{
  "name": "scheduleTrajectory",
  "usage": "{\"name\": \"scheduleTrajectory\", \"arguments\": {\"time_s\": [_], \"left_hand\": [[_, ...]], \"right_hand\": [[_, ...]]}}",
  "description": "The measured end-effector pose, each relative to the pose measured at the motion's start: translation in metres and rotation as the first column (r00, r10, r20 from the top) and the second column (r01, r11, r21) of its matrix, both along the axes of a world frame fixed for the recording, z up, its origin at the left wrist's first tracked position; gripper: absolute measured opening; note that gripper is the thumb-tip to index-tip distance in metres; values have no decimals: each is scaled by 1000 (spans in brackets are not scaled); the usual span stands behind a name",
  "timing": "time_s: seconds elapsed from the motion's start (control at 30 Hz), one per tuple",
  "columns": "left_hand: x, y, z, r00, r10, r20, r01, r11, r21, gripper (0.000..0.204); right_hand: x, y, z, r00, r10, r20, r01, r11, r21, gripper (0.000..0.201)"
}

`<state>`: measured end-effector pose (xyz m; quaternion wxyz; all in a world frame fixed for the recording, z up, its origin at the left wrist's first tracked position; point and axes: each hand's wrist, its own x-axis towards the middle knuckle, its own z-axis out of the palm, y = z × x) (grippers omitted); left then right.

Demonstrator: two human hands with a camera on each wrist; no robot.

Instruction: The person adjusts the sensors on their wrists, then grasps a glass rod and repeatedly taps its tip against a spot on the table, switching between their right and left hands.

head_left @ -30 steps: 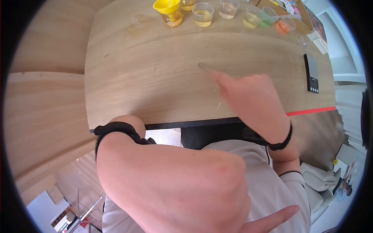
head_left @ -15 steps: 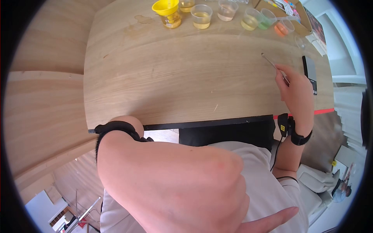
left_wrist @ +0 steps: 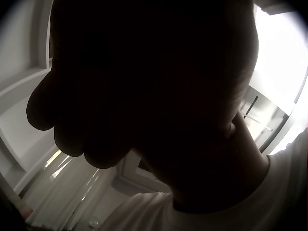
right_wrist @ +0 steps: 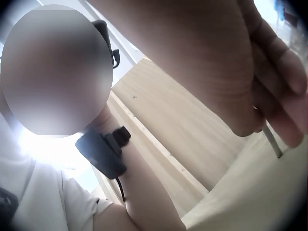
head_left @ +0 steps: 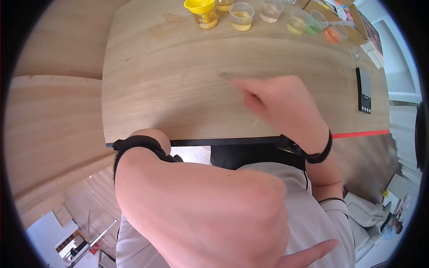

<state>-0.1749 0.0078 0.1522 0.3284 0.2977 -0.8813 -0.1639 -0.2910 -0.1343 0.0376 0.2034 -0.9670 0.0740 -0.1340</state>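
My right hand (head_left: pixel 281 100) is over the middle of the table and pinches a thin pale rod (right_wrist: pixel 273 141), its far end blurred in the head view. In the right wrist view the rod sticks out below the fingers, its tip close to the tabletop. My left hand (head_left: pixel 223 210) is raised close to the head camera, with most fingers curled and one stretched out to the right. In the left wrist view it appears as a dark shape with bent fingers in front of the neck; nothing shows in it.
Along the back of the table (head_left: pixel 147 94) stand a yellow funnel (head_left: pixel 199 5) over a cup of amber liquid (head_left: pixel 206 21) and several clear cups, some holding yellow, green or orange liquid. A black digital scale (head_left: pixel 364 91) lies at right, with a cardboard box (head_left: pixel 357 29) behind.
My right hand, with the rod, swung right toward the scale half a second ago and is now back near the table's middle. The left hand stays raised in much the same place.
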Motion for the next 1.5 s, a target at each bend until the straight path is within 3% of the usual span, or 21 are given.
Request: {"name": "scheduleTrajectory", "arguments": {"time_s": [0.13, 0.23, 0.33, 0.4, 0.53, 0.6, 0.73, 0.8, 0.9, 1.0, 1.1, 1.3, 1.4, 1.5], "left_hand": [[1, 3, 1, 1000, 10, -2, -10, 1000, -4, 48], [0, 3, 0, 1000, 15, -5, -15, 1000, -11, 48], [-2, 4, -1, 1000, 21, -3, -21, 1000, -4, 48], [-4, 3, 0, 1000, 19, 0, -19, 1000, -3, 47], [-4, 1, 0, 1000, 15, 7, -15, 1000, 2, 47], [-6, 1, 1, 1000, 12, 6, -12, 1000, 1, 47], [-3, 3, 1, 1000, 20, 8, -20, 1000, 3, 47], [-2, 3, 0, 1000, 29, 6, -29, 1000, 3, 47], [-3, 3, 1, 1000, 24, 3, -24, 1000, -2, 47], [-1, 5, 0, 999, 40, 2, -40, 999, -9, 46], [-1, 7, 0, 999, 40, -1, -40, 999, -7, 46], [-3, 6, 1, 999, 45, 7, -45, 999, -5, 46], [-5, 5, 2, 999, 43, 8, -43, 999, -13, 46], [-7, 6, 3, 999, 49, 15, -49, 999, -17, 46]], "right_hand": [[-7, -12, 4, 998, -57, -6, 57, 998, -12, 23], [-15, -19, 6, 996, -71, 53, 65, 992, 109, 13], [-22, -23, 2, 987, -162, -7, 163, 986, 42, 16], [-26, -22, 3, 956, -283, 79, 275, 956, 103, 14], [-28, -21, 1, 961, -272, 44, 271, 962, 28, 12], [-22, -13, -2, 976, -161, 147, 148, 985, 93, 11], [-11, -8, -1, 998, -34, 53, 30, 998, 61, 9], [-8, -17, 0, 991, -131, -14, 130, 989, -73, 6], [-3, -15, 3, 999, -41, -12, 39, 985, -166, 10], [-12, -10, 20, 993, 6, -117, -12, 999, -43, 9], [-7, -9, 12, 998, 49, 26, -47, 997, -68, 10], [-8, -22, 9, 997, -80, -1, 80, 997, 10, 13], [-14, -28, 11, 987, -161, 22, 162, 984, -69, 13], [-19, -28, 17, 984, -177, -25, 176, 984, -37, 13]]}}
